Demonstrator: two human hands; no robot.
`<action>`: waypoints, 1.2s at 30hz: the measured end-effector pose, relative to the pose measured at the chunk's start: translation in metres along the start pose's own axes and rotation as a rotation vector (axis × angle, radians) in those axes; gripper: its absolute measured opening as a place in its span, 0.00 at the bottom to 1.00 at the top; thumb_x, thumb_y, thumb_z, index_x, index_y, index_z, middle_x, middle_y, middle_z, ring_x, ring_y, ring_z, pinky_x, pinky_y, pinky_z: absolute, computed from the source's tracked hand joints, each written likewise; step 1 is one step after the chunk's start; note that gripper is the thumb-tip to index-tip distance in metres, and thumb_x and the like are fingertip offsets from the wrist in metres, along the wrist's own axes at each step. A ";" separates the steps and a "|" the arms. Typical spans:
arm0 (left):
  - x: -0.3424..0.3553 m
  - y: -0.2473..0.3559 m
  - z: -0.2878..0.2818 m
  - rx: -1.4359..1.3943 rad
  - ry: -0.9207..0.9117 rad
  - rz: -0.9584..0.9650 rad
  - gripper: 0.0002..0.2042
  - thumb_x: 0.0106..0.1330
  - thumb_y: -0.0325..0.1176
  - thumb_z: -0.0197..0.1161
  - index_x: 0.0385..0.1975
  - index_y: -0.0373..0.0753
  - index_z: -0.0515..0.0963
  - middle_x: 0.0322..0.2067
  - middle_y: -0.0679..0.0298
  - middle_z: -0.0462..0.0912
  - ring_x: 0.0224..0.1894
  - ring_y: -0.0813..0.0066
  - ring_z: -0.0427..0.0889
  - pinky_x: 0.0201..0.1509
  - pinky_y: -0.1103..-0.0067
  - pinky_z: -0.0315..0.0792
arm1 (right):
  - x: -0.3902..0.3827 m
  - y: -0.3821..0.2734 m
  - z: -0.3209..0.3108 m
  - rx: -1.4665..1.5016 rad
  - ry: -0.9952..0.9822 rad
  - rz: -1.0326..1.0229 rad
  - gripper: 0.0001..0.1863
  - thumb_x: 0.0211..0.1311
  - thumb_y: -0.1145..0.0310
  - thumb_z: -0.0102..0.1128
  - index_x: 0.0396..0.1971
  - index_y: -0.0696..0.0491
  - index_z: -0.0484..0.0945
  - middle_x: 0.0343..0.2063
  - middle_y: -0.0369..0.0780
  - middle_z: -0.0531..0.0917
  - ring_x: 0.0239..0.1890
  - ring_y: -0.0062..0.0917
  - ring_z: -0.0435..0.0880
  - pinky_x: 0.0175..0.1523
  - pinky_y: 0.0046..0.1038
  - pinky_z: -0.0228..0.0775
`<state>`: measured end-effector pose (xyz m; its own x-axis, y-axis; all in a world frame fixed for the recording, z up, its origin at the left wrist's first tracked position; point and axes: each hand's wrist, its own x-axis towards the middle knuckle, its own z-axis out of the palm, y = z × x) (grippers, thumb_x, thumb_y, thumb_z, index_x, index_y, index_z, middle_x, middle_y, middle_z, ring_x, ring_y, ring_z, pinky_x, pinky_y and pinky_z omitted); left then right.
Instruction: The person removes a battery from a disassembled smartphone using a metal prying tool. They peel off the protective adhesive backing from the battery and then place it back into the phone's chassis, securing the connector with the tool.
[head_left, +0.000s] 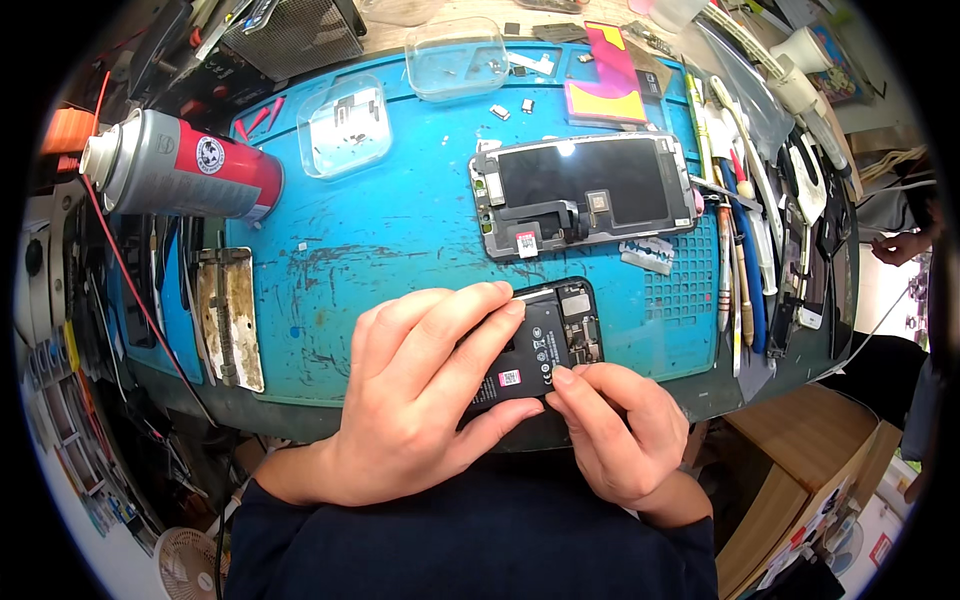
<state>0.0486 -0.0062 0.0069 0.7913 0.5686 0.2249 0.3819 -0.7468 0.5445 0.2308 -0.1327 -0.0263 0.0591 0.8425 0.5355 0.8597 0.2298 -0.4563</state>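
Note:
An opened smartphone [580, 318] lies tilted at the mat's front edge, its circuit board bare along the right side. Inside it is a black battery [537, 345] with a small white label. My left hand [405, 400] grips the phone from the left, fingers over its top edge and thumb along the bottom. At the lower right corner of the battery, my right hand [632, 435] has thumb and fingertips pinched together; anything between them is hidden. Just beyond the phone rests a detached screen assembly [640, 180], its inner side up, with a flex cable.
A blue work mat [380, 260] covers the bench. On the left are a spray can [205, 165] and a metal clamp holder [228, 320]. Clear plastic boxes [345, 130] stand at the back. A razor blade [648, 254] and several tools [745, 260] lie on the right.

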 end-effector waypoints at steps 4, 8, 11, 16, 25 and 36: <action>0.000 0.001 -0.001 -0.002 -0.002 -0.004 0.33 0.48 0.41 0.81 0.55 0.31 0.81 0.57 0.54 0.81 0.54 0.55 0.78 0.61 0.64 0.70 | 0.002 -0.002 0.002 -0.003 0.026 0.038 0.19 0.52 0.70 0.79 0.45 0.56 0.89 0.36 0.38 0.84 0.26 0.23 0.81 0.27 0.23 0.72; -0.001 -0.002 0.000 -0.023 0.015 -0.005 0.34 0.49 0.43 0.81 0.56 0.31 0.80 0.57 0.54 0.81 0.55 0.55 0.78 0.61 0.64 0.70 | 0.002 -0.006 0.001 -0.028 0.026 0.100 0.20 0.49 0.70 0.82 0.44 0.57 0.89 0.33 0.37 0.80 0.27 0.24 0.80 0.27 0.24 0.73; 0.000 -0.004 -0.005 -0.067 -0.003 -0.007 0.34 0.51 0.42 0.81 0.56 0.32 0.79 0.59 0.53 0.81 0.55 0.55 0.78 0.62 0.64 0.70 | 0.003 -0.008 -0.001 -0.053 0.020 0.125 0.21 0.48 0.69 0.83 0.44 0.58 0.90 0.33 0.36 0.77 0.26 0.23 0.79 0.26 0.25 0.72; -0.010 -0.011 -0.010 -0.155 0.004 -0.002 0.32 0.51 0.38 0.81 0.55 0.32 0.79 0.62 0.50 0.79 0.57 0.52 0.79 0.63 0.62 0.71 | 0.003 -0.009 -0.001 -0.058 0.010 0.146 0.21 0.47 0.69 0.83 0.43 0.58 0.90 0.30 0.36 0.76 0.25 0.23 0.77 0.25 0.25 0.70; -0.027 -0.021 -0.015 -0.185 0.028 0.055 0.26 0.49 0.34 0.81 0.48 0.30 0.82 0.60 0.49 0.80 0.58 0.52 0.81 0.61 0.63 0.75 | 0.005 -0.010 -0.002 -0.039 -0.011 0.146 0.20 0.48 0.71 0.82 0.43 0.58 0.89 0.29 0.36 0.76 0.24 0.23 0.77 0.25 0.25 0.70; -0.024 -0.021 -0.012 -0.200 0.060 0.046 0.24 0.47 0.31 0.81 0.45 0.32 0.83 0.59 0.51 0.81 0.56 0.54 0.81 0.60 0.64 0.75 | 0.006 -0.010 -0.004 -0.039 -0.019 0.145 0.19 0.49 0.74 0.81 0.44 0.60 0.89 0.29 0.37 0.77 0.25 0.24 0.77 0.26 0.25 0.70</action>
<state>0.0155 0.0000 -0.0005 0.7733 0.5596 0.2980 0.2388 -0.6926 0.6807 0.2242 -0.1321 -0.0160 0.1748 0.8744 0.4526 0.8619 0.0864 -0.4997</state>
